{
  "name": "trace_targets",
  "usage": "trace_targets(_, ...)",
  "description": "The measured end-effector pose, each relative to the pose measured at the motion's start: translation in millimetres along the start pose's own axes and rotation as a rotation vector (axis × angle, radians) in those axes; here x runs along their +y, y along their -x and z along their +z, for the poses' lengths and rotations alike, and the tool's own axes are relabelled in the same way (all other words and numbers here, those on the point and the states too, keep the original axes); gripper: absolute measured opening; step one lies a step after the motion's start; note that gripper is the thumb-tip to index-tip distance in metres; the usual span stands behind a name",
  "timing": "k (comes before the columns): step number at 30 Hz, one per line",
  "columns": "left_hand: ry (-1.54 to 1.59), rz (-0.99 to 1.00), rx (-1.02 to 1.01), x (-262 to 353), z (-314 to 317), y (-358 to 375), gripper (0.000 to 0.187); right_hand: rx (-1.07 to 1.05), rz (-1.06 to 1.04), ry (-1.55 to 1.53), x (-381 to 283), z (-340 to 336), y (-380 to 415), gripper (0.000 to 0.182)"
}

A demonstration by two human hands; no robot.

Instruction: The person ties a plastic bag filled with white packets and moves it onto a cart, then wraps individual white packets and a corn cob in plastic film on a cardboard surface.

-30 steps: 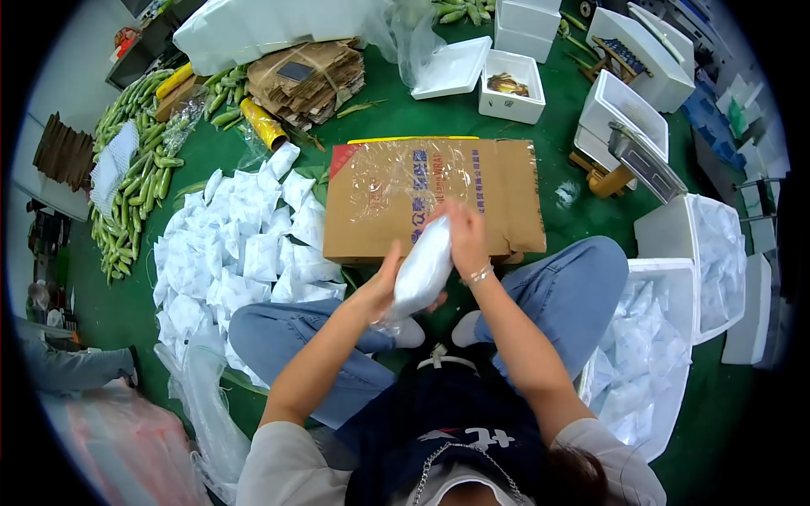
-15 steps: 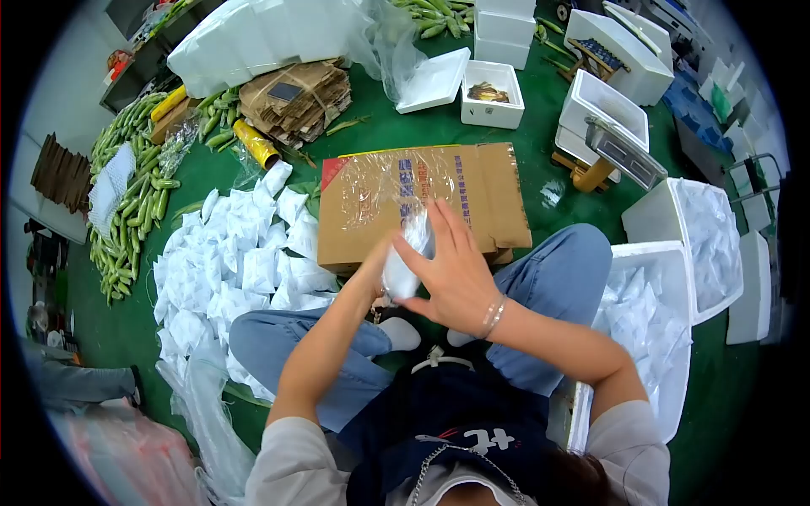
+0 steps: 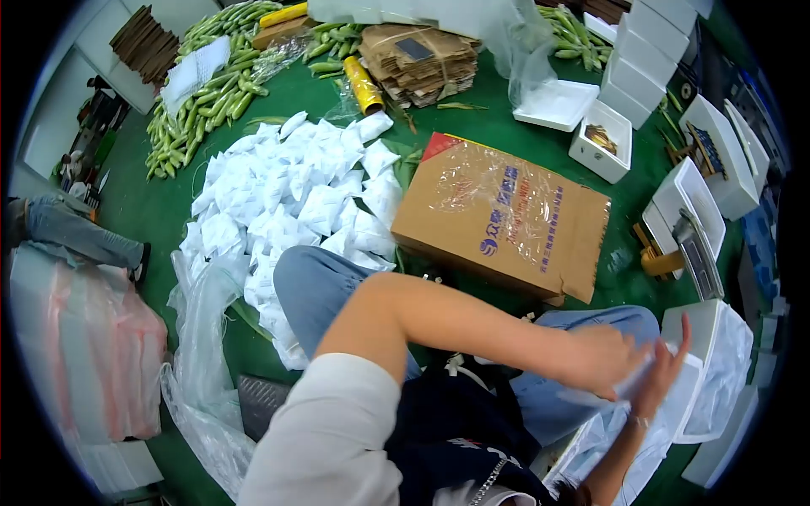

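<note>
Both my hands are over the white foam box (image 3: 682, 401) at the right, beside my right knee. My left hand (image 3: 601, 358) reaches across my lap and is smeared by motion, its fingers bent round the edge of a white packet (image 3: 631, 381). Against that packet's other side is my right hand (image 3: 660, 381), its fingers stretched upward and apart. Similar packets (image 3: 597, 438) lie in the foam box below. On the floor to the left is a large heap of white packets (image 3: 278, 198).
A taped cardboard carton (image 3: 472, 215) stands in front of my legs. A scale (image 3: 699, 253) and foam boxes (image 3: 603, 139) are at the right. Corn cobs (image 3: 211, 105), flattened cardboard (image 3: 418, 63) and a yellow roll (image 3: 363, 86) lie at the back. Clear plastic (image 3: 202, 354) is at the left.
My hands have moved from in front of the carton to the foam box at the right, with the white packet between them. The view has turned and shifted.
</note>
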State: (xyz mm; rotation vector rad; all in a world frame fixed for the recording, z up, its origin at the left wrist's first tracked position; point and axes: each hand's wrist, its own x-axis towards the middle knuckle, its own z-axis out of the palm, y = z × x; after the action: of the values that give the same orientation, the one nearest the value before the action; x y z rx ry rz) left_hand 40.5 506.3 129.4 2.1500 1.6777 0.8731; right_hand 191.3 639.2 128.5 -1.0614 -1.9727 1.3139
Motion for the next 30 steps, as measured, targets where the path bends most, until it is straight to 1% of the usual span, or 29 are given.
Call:
trace_targets(1,0.005,-0.008,0.013,-8,1,-4,0.048,0.102,-0.168,0.066,13,-21,4,0.051)
trace_targets(3,-0.077,0.445,0.055,-28,8,-9,0.041,0.181,0.129,0.195,75,-117,11,0.041)
trace_targets(4,0.023,0.383,0.082,-46,-2,1,0.035,0.387,0.144,0.259,115,-163,22,0.046)
trace_targets(5,0.12,0.321,0.1,-74,-19,19,0.03,0.415,0.202,0.252,146,-213,30,0.046)
trace_targets(6,0.223,0.11,0.246,-107,-32,39,0.025,0.44,0.264,0.246,172,-267,39,0.046)
trace_targets(7,-0.243,-0.313,-0.117,-131,-70,61,0.029,0.355,0.417,0.125,206,-327,49,0.046)
trace_targets(8,-0.041,-0.639,0.245,-196,-68,113,0.038,0.27,0.568,-0.001,224,-365,61,0.046)
trace_targets(9,0.035,-0.686,0.476,-242,-80,168,0.04,0.331,0.392,0.344,218,-373,72,0.037)
trace_targets(10,-0.025,-0.837,0.72,-310,-84,220,0.029,0.379,0.205,0.684,215,-374,84,0.029)
trace_targets(11,-0.507,-1.076,0.492,-311,-108,251,0.036,0.569,0.425,0.639,274,-442,59,0.043)
trace_targets(12,-0.699,-1.234,0.295,-346,-109,298,0.048,0.561,0.242,0.763,273,-423,48,0.042)
trace_targets(13,-0.636,-1.408,0.277,-390,-96,347,0.057,0.552,0.049,0.881,273,-403,19,0.042)
trace_targets(14,-0.497,-1.544,0.178,-388,-99,357,0.066,0.537,0.022,0.907,233,-331,-5,0.042)
trace_targets(15,-0.331,-1.521,0.101,-427,-82,395,0.077,0.448,0.028,0.873,198,-275,-34,0.04)
trace_targets(16,-0.195,-1.685,0.106,-435,-65,400,0.09,0.408,-0.053,0.685,165,-215,-58,0.036)
trace_targets(17,-0.074,-1.675,0.086,-436,-55,401,0.098,0.361,-0.112,0.651,140,-171,-78,0.034)
trace_targets(18,0.105,-1.747,0.109,-432,-47,398,0.101,0.259,-0.162,0.646,108,-129,-93,0.033)
trace_targets(19,0.034,-1.708,0.239,-427,-44,395,0.094,0.131,-0.172,0.532,75,-81,-105,0.03)
trace_targets(20,0.312,-1.709,0.342,-429,-46,397,0.086,0.035,-0.158,0.42,39,-27,-109,0.028)
trace_targets(21,0.344,-1.784,0.305,-417,-61,384,0.08,-0.064,-0.186,0.378,8,22,-113,0.025)
trace_targets(22,0.297,-1.716,0.425,-425,-52,402,0.083,-0.164,-0.241,0.416,-10,64,-115,0.027)
trace_targets(23,0.082,-1.629,0.54,-424,-54,408,0.09,-0.272,-0.311,0.412,-26,101,-116,0.031)
trace_targets(24,0.034,-1.726,0.54,-419,-72,407,0.097,-0.448,-0.292,0.366,-36,133,-118,0.035)
trace_targets(25,0.062,-1.732,0.638,-398,-98,394,0.099,-0.625,-0.32,0.384,-40,160,-120,0.038)
trace_targets(26,0.006,-1.737,0.705,-391,-121,396,0.093,-0.714,-0.388,0.359,-38,188,-119,0.044)
trace_targets(27,-0.026,-1.725,0.752,-366,-150,375,0.085,-0.763,-0.422,0.345,-39,218,-113,0.055)
trace_targets(28,-0.051,-1.578,0.795,-348,-170,368,0.076,-0.807,-0.544,0.419,-36,248,-111,0.071)
trace_targets(29,-0.096,-1.487,0.764,-321,-191,341,0.066,-0.765,-0.644,0.377,-31,280,-108,0.079)
trace_targets(30,0.028,-1.38,0.774,-292,-204,308,0.053,-0.72,-0.749,0.335,-32,308,-105,0.087)
